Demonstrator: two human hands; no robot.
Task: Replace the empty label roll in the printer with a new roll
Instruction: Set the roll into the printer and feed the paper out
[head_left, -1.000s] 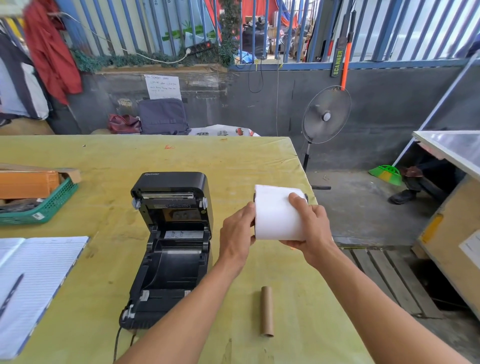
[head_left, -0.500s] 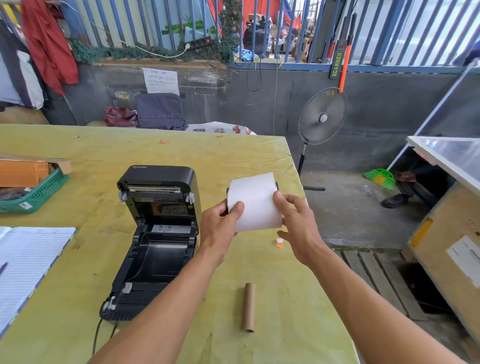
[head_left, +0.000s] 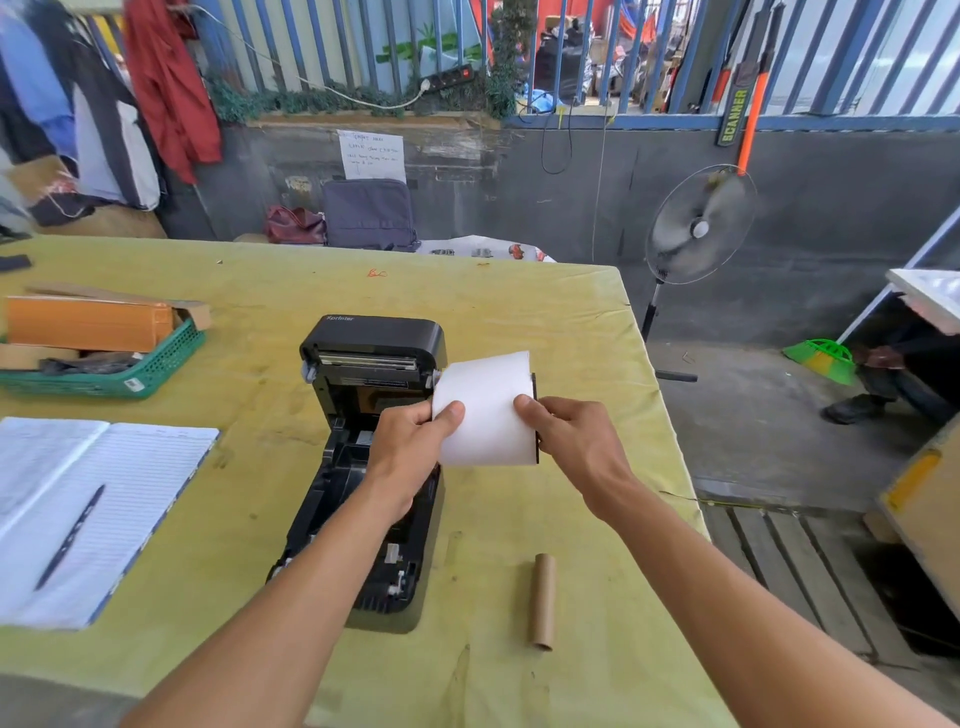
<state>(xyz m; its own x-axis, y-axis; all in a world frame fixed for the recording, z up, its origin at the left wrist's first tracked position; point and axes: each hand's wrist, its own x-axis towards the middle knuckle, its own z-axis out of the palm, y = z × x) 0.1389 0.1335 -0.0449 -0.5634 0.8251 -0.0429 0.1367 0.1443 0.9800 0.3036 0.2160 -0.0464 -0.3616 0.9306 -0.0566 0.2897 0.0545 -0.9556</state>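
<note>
A black label printer (head_left: 372, 347) stands on the yellow table (head_left: 519, 312) with its lid raised and its bay open. I hold a white label roll (head_left: 488, 410) in the air just right of the lid, above the bay's right edge. My left hand (head_left: 410, 452) grips the roll's left end, my right hand (head_left: 571, 441) its right end. The empty brown cardboard core (head_left: 543, 600) lies on the table to the right of the printer's front. My left forearm hides part of the open bay.
A green basket (head_left: 156, 371) holding an orange box sits at the far left. An open lined notebook (head_left: 104, 499) with a pen lies near left. The table's right edge drops to a concrete floor with a standing fan (head_left: 698, 226) and wooden pallet.
Both hands carried the white roll leftward, from right of the printer to beside its lid. The left hand now grips the roll's end firmly. The cardboard core stayed put.
</note>
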